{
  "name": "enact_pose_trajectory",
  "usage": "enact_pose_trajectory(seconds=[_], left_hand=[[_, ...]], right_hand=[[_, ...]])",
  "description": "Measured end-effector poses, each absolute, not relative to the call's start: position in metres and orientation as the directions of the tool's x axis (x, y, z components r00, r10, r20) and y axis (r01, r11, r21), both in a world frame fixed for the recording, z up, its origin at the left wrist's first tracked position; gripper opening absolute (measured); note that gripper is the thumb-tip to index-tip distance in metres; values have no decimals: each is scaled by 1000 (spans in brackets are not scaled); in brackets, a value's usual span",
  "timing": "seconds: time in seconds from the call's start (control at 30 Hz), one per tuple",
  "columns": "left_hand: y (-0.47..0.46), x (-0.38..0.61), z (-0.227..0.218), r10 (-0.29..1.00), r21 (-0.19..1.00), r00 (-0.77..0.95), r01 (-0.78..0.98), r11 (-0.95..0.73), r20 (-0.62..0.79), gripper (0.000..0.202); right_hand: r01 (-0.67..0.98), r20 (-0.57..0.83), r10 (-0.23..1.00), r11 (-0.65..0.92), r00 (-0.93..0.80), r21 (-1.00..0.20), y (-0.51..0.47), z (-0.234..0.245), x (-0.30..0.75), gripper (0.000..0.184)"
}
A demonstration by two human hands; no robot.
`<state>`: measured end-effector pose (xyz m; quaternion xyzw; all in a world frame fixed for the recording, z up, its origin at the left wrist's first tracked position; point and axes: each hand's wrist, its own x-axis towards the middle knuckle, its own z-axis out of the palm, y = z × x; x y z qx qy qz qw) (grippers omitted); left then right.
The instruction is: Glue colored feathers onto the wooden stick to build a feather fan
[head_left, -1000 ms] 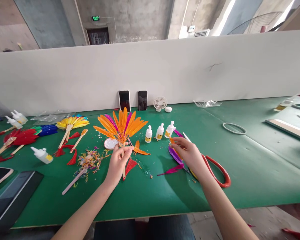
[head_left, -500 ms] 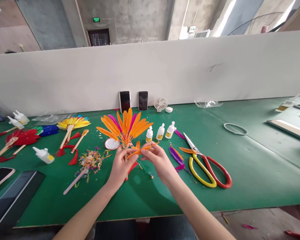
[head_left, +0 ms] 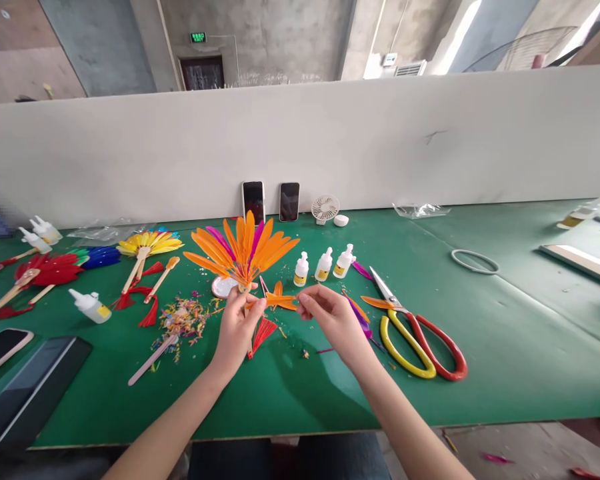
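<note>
**Hands, feather fan and bench stock**

Left hand: fingers pinched on the base of the fan, where its stick meets the plumes. Right hand: fingertips closed on one end of a loose orange feather.

Fan: orange with pink plumes, held just above the green table, spread upward and away from the person; stick runs toward the person, red tassel at its lower end. Loose feather: long axis roughly level, left to right, spanning the gap between the hands, its left end at the fan's base.

Containers: three small white bottles upright in a row just behind the right hand, caps on; contents not discernible. White round lid flat beside the fan's base.

Surroundings: scissors with yellow and red handles lying right of the right hand; purple feathers between them. Coloured scraps and finished fans to the left. Two phones lean on the white partition.
</note>
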<state>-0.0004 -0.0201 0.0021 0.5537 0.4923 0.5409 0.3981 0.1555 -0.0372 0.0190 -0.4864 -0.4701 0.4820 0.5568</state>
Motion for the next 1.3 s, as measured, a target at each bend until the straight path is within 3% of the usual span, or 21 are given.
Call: enact_pose_trajectory(seconds=[0.3, 0.4, 0.53, 0.7, 0.87, 1.0, 1.13, 1.3], left_hand=[[-21, -1, 3, 987, 983, -8, 101, -156, 158, 32], [-19, -2, 0, 986, 985, -44, 74, -155, 158, 32], [-17, -4, -1, 979, 984, -96, 37, -175, 178, 31], [-16, -5, 0, 976, 982, -110, 41, -183, 187, 33], [-17, -5, -2, 981, 985, -90, 45, -167, 170, 30], [-17, -5, -3, 976, 983, -127, 80, -166, 175, 29], [-15, -7, -5, 968, 986, -189, 56, -156, 164, 23], [-11, -8, -5, 954, 983, -239, 29, -179, 181, 25]], right_hand=[[-168, 8, 998, -3, -64, -986, -42, 3, 128, 34], [-70, 40, 998, 37, -52, -997, -35, -2, 135, 36], [194, 156, 963, 113, 222, -975, -6, -18, 162, 42], [446, 128, 937, -33, 326, -895, 39, -40, 179, 50], [479, 166, 933, -7, 319, -878, 56, -49, 174, 25], [368, 175, 954, 75, 244, -927, 43, -33, 174, 27], [47, 84, 995, 81, 53, -996, 15, -6, 176, 38], [-105, 104, 982, 121, 157, -987, -10, 16, 181, 34]])
